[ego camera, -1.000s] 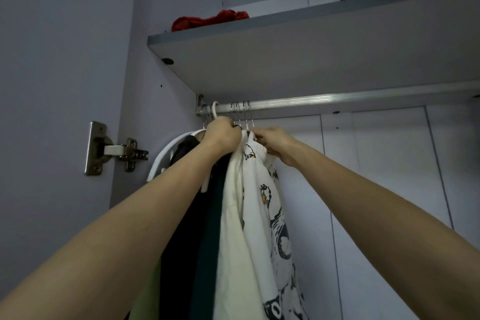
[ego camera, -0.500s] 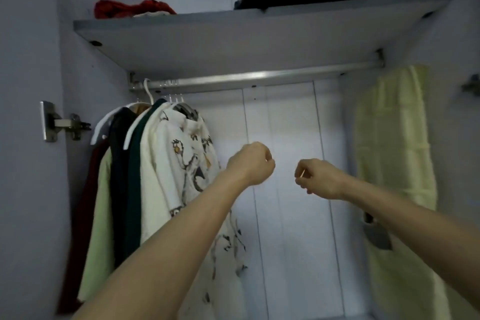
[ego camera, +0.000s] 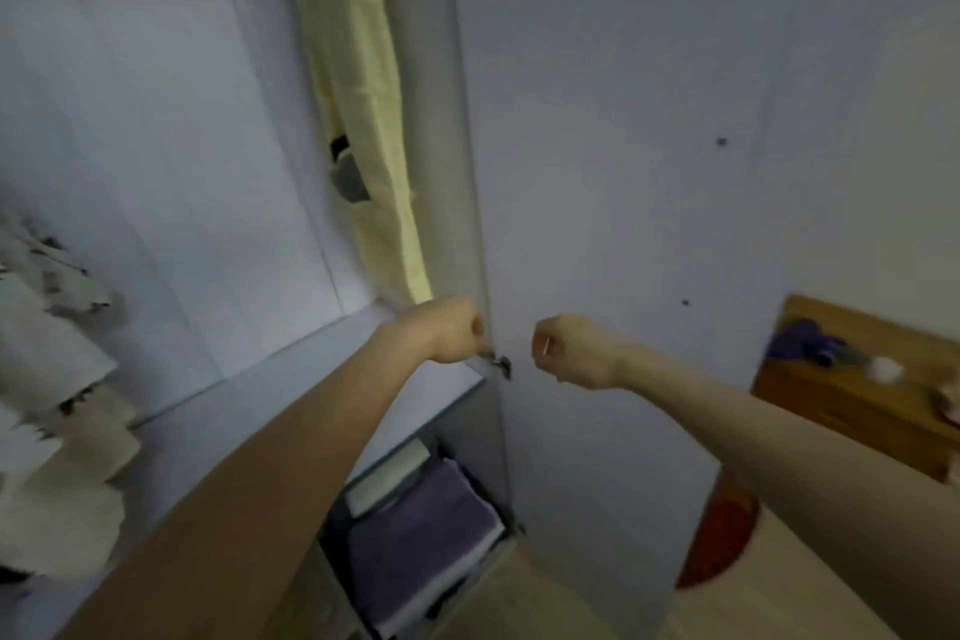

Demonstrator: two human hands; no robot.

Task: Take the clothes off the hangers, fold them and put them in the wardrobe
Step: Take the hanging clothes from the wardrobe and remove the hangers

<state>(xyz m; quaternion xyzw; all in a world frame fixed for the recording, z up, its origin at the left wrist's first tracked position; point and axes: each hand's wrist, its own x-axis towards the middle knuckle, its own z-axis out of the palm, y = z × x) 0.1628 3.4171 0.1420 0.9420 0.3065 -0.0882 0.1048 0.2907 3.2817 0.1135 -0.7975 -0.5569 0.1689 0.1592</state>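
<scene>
A: Where the view begins, nearest the camera, what lies low in the wardrobe?

B: A stack of folded purple cloth sits in the lower compartment, with a pale folded item just behind it. At the near left, the white printed garment hangs, blurred, at the frame edge.

A: State the position of the hands.

B: Both forearms reach forward at mid-height. The left hand is a closed fist in front of the wardrobe's right side panel edge; its fingers are curled together. A small dark metal part shows just below its knuckles; whether the hand grips it cannot be told. The right hand is also fisted, fingers curled together, with a thin pale sliver showing at the knuckles. The two fists are near each other, apart.

A: And beyond the hands?

B: A pale yellow cloth hangs against the right inner wall, farther in. At the right, outside the wardrobe, a wooden surface carries a purple object and a small white object.
</scene>
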